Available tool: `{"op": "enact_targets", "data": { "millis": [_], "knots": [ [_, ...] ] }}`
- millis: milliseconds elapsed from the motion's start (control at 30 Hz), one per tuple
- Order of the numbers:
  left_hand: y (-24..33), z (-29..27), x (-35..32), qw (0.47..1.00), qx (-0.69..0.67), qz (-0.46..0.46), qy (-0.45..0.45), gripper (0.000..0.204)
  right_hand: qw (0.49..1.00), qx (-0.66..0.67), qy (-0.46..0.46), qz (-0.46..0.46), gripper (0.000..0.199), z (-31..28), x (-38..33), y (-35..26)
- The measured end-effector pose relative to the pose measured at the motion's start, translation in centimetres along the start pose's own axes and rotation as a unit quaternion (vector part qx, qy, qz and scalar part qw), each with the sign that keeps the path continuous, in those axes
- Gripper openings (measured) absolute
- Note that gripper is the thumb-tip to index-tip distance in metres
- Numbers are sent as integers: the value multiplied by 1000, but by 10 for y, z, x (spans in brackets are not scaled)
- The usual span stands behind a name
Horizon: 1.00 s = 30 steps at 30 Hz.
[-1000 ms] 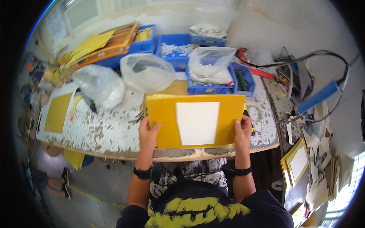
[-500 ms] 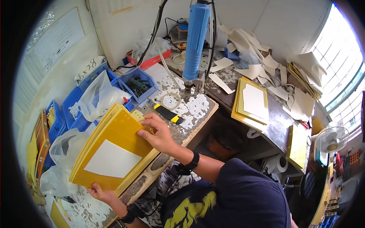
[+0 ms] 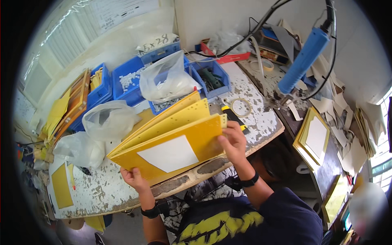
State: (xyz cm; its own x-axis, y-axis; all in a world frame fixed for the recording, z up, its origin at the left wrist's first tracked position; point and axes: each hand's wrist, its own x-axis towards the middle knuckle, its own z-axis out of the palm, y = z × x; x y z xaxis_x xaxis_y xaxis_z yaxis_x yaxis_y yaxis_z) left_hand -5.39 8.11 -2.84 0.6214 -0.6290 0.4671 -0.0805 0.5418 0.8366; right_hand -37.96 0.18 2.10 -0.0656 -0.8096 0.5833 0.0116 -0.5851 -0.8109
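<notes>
My left hand [image 3: 135, 179] grips the lower left corner of a stack of yellow boards [image 3: 208, 139]. Around the right edge of that stack my right hand [image 3: 233, 141] is closed, thumb on the front face. The boards stand tilted on the bench near its front edge, fanned apart at the top, with small holes showing in the ones behind. A white sheet [image 3: 169, 154] lies on the front board. Just past my right hand is a black and yellow utility knife [image 3: 226, 109], partly hidden, beside a tape ring [image 3: 250, 108].
Blue bins [image 3: 212, 81] with small parts line the back of the worn bench [image 3: 122, 192]. Plastic bags [image 3: 110, 118] sit left of the boards. A blue electric screwdriver [image 3: 303, 60] hangs at the right. Beyond it, another board stack [image 3: 304, 141] rests on a dark table among cream scraps.
My view has swung left, so the bench appears farther right. The boards have spread apart at the top, while both hands keep hold of them.
</notes>
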Motion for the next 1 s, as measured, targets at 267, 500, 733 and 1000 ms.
{"op": "enact_targets", "data": {
  "millis": [267, 500, 733, 1000],
  "knots": [
    [6, -5, -7, 1000, -7, -6, 8, 45, 940, 303, 64, 143, 42, 9, -1, -2],
    [5, -4, -8, 1000, -24, 12, 5, 44, 907, 367, 84, 191, 57, 13, 6, -13],
    [5, -8, -8, 1000, 1, 10, -17, 43, 892, 380, 60, 237, 59, 7, 28, -19],
    [2, -9, -9, 1000, 0, 10, -5, 41, 947, 249, 59, 194, 42, 18, 15, 3]
  ]
}}
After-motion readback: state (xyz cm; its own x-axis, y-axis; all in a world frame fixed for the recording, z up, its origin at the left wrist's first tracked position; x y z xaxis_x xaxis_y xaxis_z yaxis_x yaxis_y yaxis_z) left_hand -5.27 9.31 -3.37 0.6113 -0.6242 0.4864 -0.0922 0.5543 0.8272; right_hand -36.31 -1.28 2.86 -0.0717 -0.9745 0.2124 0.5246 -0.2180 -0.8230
